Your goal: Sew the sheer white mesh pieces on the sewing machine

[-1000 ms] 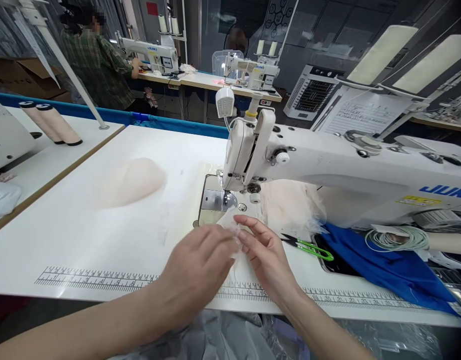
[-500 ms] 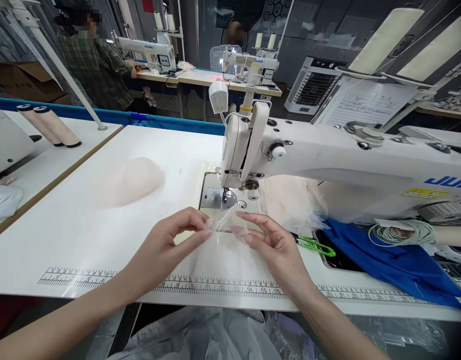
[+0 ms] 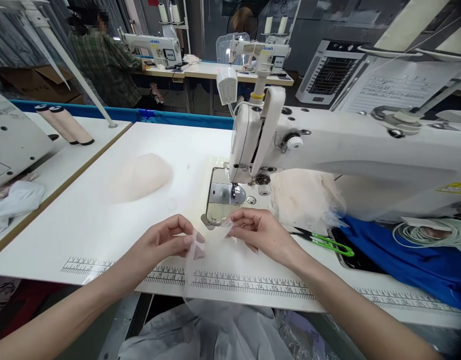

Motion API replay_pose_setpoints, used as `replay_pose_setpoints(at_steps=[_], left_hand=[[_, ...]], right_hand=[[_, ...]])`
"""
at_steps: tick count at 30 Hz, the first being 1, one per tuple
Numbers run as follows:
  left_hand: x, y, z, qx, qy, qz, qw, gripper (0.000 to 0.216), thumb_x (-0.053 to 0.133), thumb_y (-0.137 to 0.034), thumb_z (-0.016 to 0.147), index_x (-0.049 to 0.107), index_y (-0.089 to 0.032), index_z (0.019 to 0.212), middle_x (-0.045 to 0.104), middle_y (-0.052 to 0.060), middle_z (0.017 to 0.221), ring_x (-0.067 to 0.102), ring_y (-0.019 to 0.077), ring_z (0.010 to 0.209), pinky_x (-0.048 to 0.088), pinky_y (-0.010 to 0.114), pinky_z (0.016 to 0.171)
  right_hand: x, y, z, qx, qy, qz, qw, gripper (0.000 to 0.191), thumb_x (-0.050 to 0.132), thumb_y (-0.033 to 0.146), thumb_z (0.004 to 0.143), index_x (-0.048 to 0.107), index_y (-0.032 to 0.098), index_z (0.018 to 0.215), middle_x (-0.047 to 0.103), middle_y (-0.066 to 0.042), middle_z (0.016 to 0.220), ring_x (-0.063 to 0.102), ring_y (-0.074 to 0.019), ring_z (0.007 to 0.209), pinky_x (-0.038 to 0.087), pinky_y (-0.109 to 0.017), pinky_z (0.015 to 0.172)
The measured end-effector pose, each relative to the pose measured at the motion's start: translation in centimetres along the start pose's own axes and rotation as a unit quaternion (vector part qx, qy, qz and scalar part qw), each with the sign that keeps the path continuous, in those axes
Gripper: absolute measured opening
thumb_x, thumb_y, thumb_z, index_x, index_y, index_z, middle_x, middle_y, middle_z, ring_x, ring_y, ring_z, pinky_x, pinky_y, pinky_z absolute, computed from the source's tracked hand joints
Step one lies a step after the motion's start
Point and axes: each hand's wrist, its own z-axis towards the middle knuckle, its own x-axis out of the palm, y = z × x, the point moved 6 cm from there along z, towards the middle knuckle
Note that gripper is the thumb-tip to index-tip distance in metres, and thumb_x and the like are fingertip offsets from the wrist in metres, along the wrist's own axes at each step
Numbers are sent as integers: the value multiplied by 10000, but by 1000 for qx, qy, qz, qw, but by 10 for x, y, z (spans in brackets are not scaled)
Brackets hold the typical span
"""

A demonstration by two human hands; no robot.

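My left hand pinches a strip of sheer whitish fabric, which hangs down over the table's front edge. Between thumb and fingers, my right hand grips another sheer piece, just in front of the sewing machine's needle plate. Whether the two pieces are joined is hard to make out. The white sewing machine stands right behind my hands, its needle area above the plate. To the right of the needle lies a pile of pale peach sheer fabric.
Green-handled thread snips lie right of my right hand, near blue cloth and a coil of pale cord. A pale peach cup-shaped piece rests on the left. A ruler scale runs along the front edge. A co-worker sits behind.
My hands have moved apart, the left one toward the front edge with the strip now hanging down. The view has shifted slightly, so the machine appears farther right.
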Motion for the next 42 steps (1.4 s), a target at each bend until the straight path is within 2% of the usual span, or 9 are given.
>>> replay_pose_setpoints(at_steps=[4,8,12,20,25,29,33,36,42], left_hand=[[6,-20,13,49,8,211,976,454,654,-583,786,506,-229,1027,658,48,1015,653,209,866,534,352,754],[30,-41,21,193,-66,443,873,561,698,-651,686,471,-212,952,625,25,926,613,206,763,427,288,552],[51,-51,17,305,-124,507,796,505,632,-660,748,429,-207,840,565,-19,750,548,151,609,293,232,469],[41,-39,33,151,-76,438,883,477,611,-647,761,426,-217,853,528,-66,660,407,93,443,288,232,441],[35,-27,40,100,45,316,942,189,572,-241,796,482,-233,962,641,-16,924,589,140,732,436,263,612],[27,-27,48,75,71,232,967,197,458,-125,783,504,-220,950,662,-7,827,610,155,771,433,281,658],[25,-31,53,77,49,217,972,78,503,-255,841,503,-208,903,606,-13,742,565,149,701,391,267,604],[26,-34,58,112,20,258,959,225,576,-419,848,494,-209,850,500,-49,651,472,119,595,328,244,542],[24,-33,73,148,-15,397,906,175,558,-393,890,557,-218,879,383,-105,459,375,94,438,252,213,482]], right_hand=[[7,8,4,2,37,-44,998,145,636,318,833,679,181,824,699,-4,823,386,-16,319,337,-220,373],[2,16,3,-3,5,-102,995,133,621,290,837,643,188,755,604,46,607,459,-50,353,380,-211,416],[-4,19,2,-4,-22,-131,991,146,638,310,816,632,193,728,520,61,497,484,-83,413,374,-204,418],[-3,26,-8,-102,-144,-278,944,323,711,321,765,509,188,549,533,41,513,457,-86,480,301,-215,456],[0,22,-9,-83,-98,-242,962,254,679,368,815,619,197,636,584,30,573,453,-89,495,310,-226,461],[-5,19,-6,-56,-35,-190,980,253,647,419,845,657,206,708,548,40,588,415,-81,501,315,-220,460],[-11,15,-1,-23,2,-159,987,216,632,409,857,667,209,782,579,42,622,421,-66,446,322,-218,427],[-17,12,3,-4,9,-149,989,183,621,376,862,666,208,803,614,44,648,408,-45,364,340,-222,406],[-24,14,8,-42,-24,-163,985,124,610,298,858,656,201,795,620,27,609,592,-106,511,442,-215,499]])
